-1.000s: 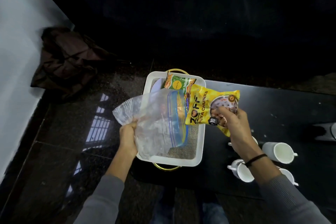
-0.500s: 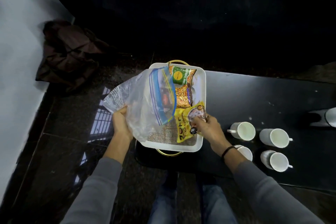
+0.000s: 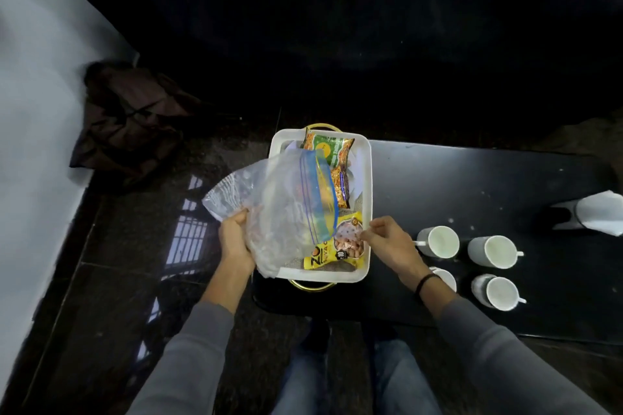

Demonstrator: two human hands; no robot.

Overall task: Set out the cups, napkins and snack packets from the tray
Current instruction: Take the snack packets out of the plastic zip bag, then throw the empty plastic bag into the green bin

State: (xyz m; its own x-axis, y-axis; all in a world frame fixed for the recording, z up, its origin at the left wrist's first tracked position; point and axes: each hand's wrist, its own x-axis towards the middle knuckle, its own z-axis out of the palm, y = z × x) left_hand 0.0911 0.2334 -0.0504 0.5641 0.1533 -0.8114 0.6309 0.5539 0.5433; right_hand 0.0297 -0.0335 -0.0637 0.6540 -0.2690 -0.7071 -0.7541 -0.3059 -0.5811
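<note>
A white tray (image 3: 366, 178) with gold handles stands on the left end of a black table (image 3: 472, 185). In it lie a green packet (image 3: 328, 146), an orange packet (image 3: 341, 187) and a yellow packet (image 3: 332, 251). My left hand (image 3: 236, 237) holds a clear zip bag (image 3: 279, 209) with a blue seal over the tray's left side. My right hand (image 3: 387, 241) is at the tray's right rim, fingers loose, tips at the yellow packet's edge. Several white cups (image 3: 494, 251) stand on the table right of the tray; my right wrist partly hides one.
A white folded item (image 3: 598, 212), perhaps napkins in a dark holder, sits at the table's far right edge. A dark bag (image 3: 131, 118) lies on the glossy floor to the left, by a white wall. My knees are below the table's near edge.
My right hand carried the yellow packet down from above the table into the tray's near end and loosened its grip. The zip bag stayed in my left hand.
</note>
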